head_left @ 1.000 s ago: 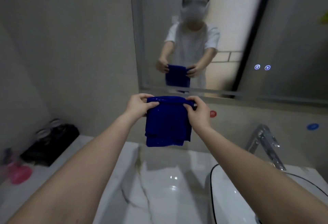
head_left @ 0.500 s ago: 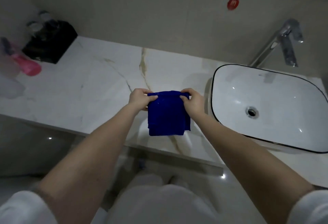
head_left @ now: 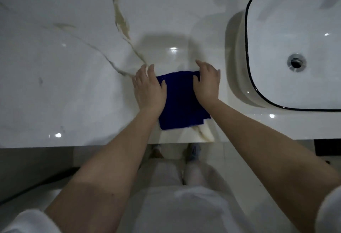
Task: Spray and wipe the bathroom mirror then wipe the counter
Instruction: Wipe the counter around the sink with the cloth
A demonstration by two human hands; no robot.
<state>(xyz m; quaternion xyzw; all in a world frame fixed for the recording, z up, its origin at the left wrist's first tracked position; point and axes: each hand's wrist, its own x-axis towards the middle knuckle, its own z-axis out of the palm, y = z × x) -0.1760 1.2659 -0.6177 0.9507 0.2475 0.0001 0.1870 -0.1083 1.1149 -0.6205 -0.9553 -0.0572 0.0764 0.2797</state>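
- The blue cloth lay folded into a rough square, flat on the white marble counter. It sat close to the front edge and to the left of the basin.
- Your left hand rested on the cloth's left edge. The fingers were straight and close together, reaching past the far left corner onto the stone, and the thumb lay on the fabric (flat, not curled round it).
- Your right hand covered the far right corner in much the same way, with fingers relaxed and slightly spread and the thumb on the cloth.
- Between your hands the middle of the cloth was uncovered, and its near edge showed the stepped layers of the fold.
- A tan vein ran across the counter from the back toward your left fingertips.
- The white basin with its black rim stood on the counter to the right, apart from the cloth. Its drain was in plain sight.
- Below the counter's front edge were your pale trouser legs and blurred shoes.
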